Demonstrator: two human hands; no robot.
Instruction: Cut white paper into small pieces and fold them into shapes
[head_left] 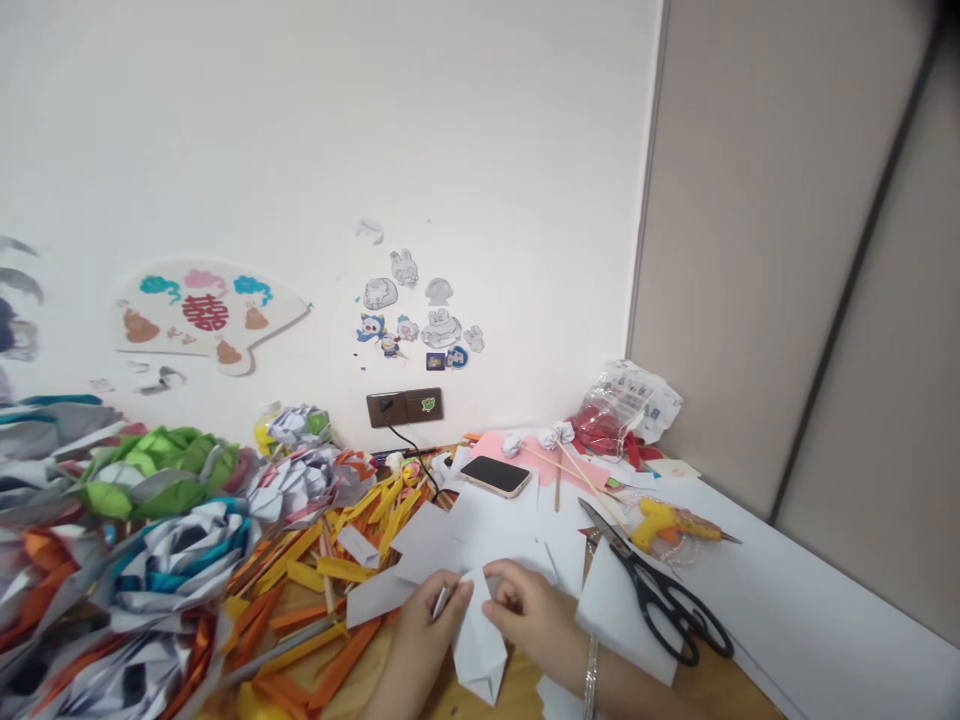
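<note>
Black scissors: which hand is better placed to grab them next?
Probably the right hand: the scissors lie near its forearm, while the left hand is farther off, across the folded paper.

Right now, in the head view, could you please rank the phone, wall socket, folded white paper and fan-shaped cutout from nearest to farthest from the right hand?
1. Folded white paper: at the right hand, on its left.
2. Phone: beyond the hand, on papers.
3. Wall socket: on the wall, farther left.
4. Fan-shaped cutout: on the wall, farthest left.
</note>
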